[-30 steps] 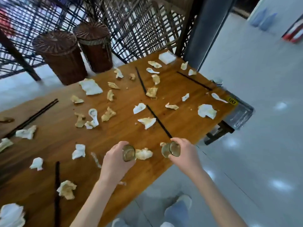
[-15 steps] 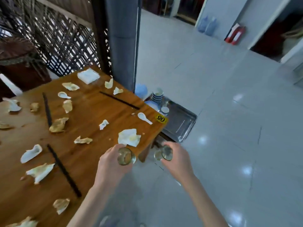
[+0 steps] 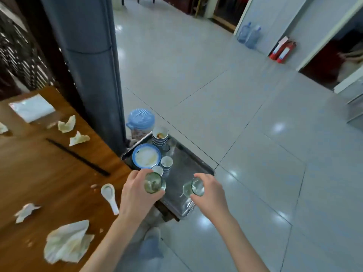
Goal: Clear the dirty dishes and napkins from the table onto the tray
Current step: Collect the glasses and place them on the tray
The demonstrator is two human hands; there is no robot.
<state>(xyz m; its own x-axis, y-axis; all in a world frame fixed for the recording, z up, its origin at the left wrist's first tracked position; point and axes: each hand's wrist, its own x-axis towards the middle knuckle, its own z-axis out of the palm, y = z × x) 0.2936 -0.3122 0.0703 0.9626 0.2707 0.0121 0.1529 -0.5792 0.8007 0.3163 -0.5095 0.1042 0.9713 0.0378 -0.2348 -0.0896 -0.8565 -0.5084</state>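
Note:
My left hand [image 3: 135, 195] grips a small clear glass [image 3: 154, 182], and my right hand [image 3: 209, 195] grips another glass [image 3: 197, 187]. Both glasses hang over the near part of the metal tray [image 3: 182, 163], which stands beside the wooden table [image 3: 49, 173]. On the tray are a blue-rimmed plate [image 3: 146, 156], a stack of small bowls [image 3: 160, 135] and small white cups [image 3: 166, 161]. Crumpled napkins [image 3: 66, 241], a white spoon [image 3: 110, 195] and black chopsticks [image 3: 78, 157] lie on the table.
A blue-lidded jug [image 3: 140, 120] stands behind the tray against a grey pillar [image 3: 88, 65]. Tiled floor spreads to the right. Two water bottles [image 3: 248, 35] and red fire extinguishers [image 3: 282, 51] sit by the far wall. A folded white napkin [image 3: 32, 107] lies at the table's far corner.
The view has swung right from the table toward the tray. Both hands, each holding a glass, have moved from over the table edge to over the tray.

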